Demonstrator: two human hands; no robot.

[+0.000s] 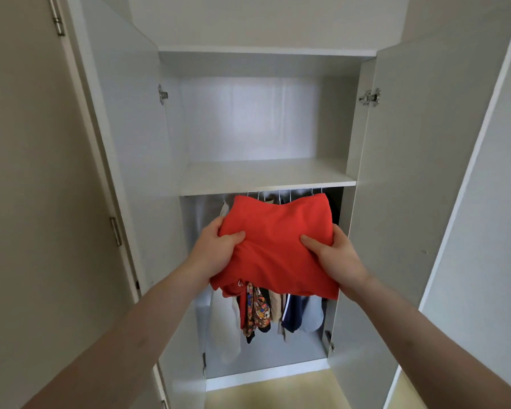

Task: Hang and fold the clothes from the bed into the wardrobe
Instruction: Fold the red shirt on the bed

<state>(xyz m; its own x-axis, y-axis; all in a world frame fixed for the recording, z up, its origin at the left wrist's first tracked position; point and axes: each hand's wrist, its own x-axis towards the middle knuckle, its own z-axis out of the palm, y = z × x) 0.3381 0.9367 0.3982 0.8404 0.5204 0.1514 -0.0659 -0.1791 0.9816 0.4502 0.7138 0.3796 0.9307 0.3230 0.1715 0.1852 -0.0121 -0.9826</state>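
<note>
Two hands hold a folded red top [278, 246] under the shelf [266, 180]. Left hand [216, 252] at 9 o'clock and right hand [334, 258] at 3 o'clock pinch its sides. Best to lift it flat toward 12 o'clock, then slide it in.

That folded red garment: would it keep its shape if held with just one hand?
Probably not. The red garment looks soft: it sags between the left hand and right hand, and its near edge droops. It seems light, since thumbs on top steady it.
</note>
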